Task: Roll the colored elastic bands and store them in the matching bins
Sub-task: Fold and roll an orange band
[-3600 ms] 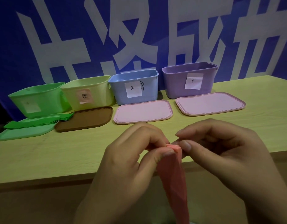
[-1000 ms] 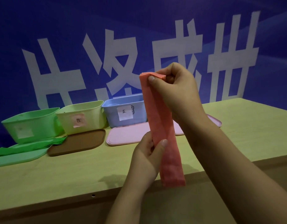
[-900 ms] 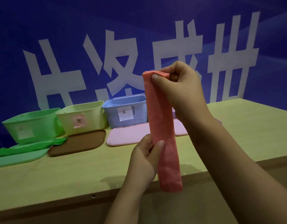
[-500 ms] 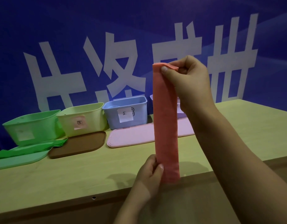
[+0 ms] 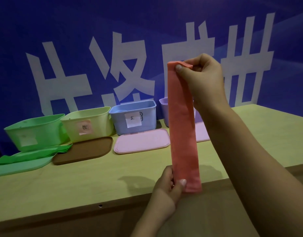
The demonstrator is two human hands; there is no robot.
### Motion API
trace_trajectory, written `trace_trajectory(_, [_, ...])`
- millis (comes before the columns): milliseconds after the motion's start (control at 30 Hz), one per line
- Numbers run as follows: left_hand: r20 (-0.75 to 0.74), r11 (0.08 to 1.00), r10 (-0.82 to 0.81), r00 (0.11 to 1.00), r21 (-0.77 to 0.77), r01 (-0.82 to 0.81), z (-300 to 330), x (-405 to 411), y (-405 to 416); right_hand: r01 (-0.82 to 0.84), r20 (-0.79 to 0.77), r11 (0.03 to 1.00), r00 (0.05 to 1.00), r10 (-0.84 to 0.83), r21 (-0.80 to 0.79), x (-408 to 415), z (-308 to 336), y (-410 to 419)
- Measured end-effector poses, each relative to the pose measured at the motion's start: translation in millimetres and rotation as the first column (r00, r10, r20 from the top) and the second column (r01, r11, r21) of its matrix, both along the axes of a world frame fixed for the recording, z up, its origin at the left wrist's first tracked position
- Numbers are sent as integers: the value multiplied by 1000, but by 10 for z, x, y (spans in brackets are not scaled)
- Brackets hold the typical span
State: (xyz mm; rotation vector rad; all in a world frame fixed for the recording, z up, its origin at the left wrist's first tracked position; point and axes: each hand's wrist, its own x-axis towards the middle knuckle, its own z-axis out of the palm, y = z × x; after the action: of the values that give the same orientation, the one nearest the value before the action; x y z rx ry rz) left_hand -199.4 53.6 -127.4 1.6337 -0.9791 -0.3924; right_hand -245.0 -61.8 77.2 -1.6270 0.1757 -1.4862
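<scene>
A pink elastic band (image 5: pixel 183 127) hangs flat and vertical in front of me, folded into layers. My right hand (image 5: pixel 201 77) pinches its top edge, raised high. My left hand (image 5: pixel 167 187) pinches its bottom left corner, just above the table's front edge. Along the back of the table stand four bins: a green bin (image 5: pixel 34 132), a yellow-green bin (image 5: pixel 87 124) with a pink label, a blue bin (image 5: pixel 133 117) with a white label, and a purple bin (image 5: pixel 164 108) mostly hidden behind the band. A green band (image 5: pixel 34 153) lies folded in front of the green bin.
Lids lie in front of the bins: a green lid (image 5: pixel 19 166), a brown lid (image 5: pixel 84 150), a pink lid (image 5: pixel 142 142) and a second pink lid (image 5: pixel 202 132) partly hidden. The wooden table (image 5: pixel 79 182) runs across the view, with a blue banner wall behind.
My right hand has lifted the band's top from table height to well above the bins. My left hand has slid down the band from its middle to its bottom corner, drawing it straight.
</scene>
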Motion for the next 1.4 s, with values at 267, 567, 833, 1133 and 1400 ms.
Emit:
trace_trajectory(267, [11,998,55,998,-4,-55,-143,10,6,42,29,998,999,-43,46,-8,24,-156])
trace_trajectory(567, [99,978,193,976,64,-200,-185,87,-9,15,3,999,1000,-15,52,-79,-29,-171])
trace_trajectory(833, [7,980,45,999,194,-45,46,135,199,-146,-84,989,986,147,17,-238,-138,36])
trace_trajectory(1133, [107,997,78,991,-3,-78,780,196,617,-440,-299,893,842,448,99,-409,-490,289])
trace_trajectory(1400, [289,929,105,952,-370,10,1114,26,667,-512,-378,853,774,508,99,-483,-818,425])
